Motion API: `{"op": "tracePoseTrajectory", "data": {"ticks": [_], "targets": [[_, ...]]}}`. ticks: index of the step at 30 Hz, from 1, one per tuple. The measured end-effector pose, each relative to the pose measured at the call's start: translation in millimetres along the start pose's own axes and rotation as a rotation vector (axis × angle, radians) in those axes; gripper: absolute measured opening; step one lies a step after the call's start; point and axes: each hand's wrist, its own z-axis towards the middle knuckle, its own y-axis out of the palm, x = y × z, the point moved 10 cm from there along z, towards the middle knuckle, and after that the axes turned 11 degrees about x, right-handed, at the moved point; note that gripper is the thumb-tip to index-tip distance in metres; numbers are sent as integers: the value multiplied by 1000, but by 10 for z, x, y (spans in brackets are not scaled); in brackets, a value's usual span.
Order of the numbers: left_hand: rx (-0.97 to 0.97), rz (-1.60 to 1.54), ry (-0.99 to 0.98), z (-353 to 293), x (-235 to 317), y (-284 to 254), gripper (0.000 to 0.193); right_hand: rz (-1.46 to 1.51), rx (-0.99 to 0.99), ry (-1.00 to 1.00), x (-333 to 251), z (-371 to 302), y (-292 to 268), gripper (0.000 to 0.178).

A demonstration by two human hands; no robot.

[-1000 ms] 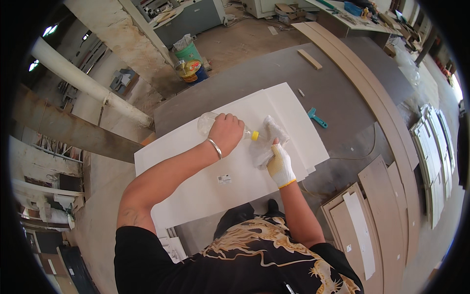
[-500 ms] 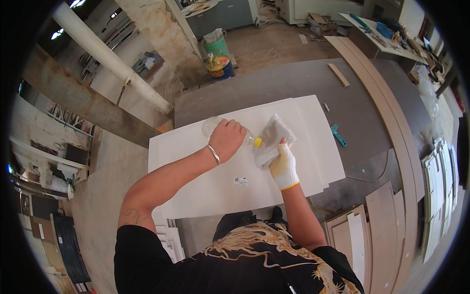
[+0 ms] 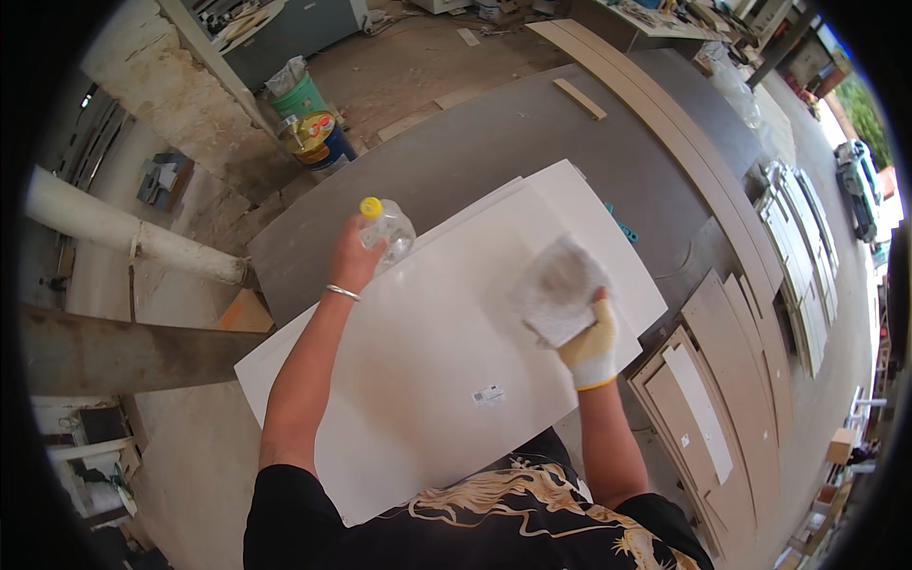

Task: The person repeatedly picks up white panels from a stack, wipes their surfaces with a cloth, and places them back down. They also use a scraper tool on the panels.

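Note:
My bare left hand (image 3: 355, 255), with a metal bangle at the wrist, is closed round a clear plastic bottle (image 3: 394, 233) with a yellow cap. The bottle is upright at the far left edge of the white panels. My right hand (image 3: 591, 350), in a white and yellow work glove, grips a white cloth (image 3: 560, 290) with a grey dirty patch. The cloth is over the right part of the top white panel (image 3: 418, 380); motion blurs it slightly. A small printed label (image 3: 488, 395) is stuck on that panel.
The white panels lie on a large grey board (image 3: 475, 152). A teal tool (image 3: 627, 231) shows past their right edge. Long brown strips (image 3: 655, 104) curve along the far right, and cut boards (image 3: 689, 408) lean at the right. A blue-yellow bucket (image 3: 318, 140) stands beyond.
My left hand has turned the bottle from lying tilted toward the cloth to upright and moved it away to the left. The right hand has carried the cloth rightward. The view has shifted.

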Motion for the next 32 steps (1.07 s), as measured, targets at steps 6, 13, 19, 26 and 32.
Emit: {"op": "tracePoseTrajectory", "data": {"ticks": [6, 13, 19, 26, 32], "targets": [[103, -62, -230, 546, -1694, 663, 50, -1227, 772, -569, -1462, -373, -1385, 42], [-64, -26, -332, 481, -2543, 1102, 57, -2339, 445, -904, -377, 864, -227, 63], [-127, 213, -525, 289, -2541, 820, 75, -2275, 160, -920, 33, 2306, 915, 55], [-102, 249, 114, -2080, -440, -457, 63, -2371, 451, -787, -664, 334, -596, 57], [-261, 447, 134, -2797, -7, -416, 64, -2332, 378, -922, -255, 1154, -13, 73]]}}
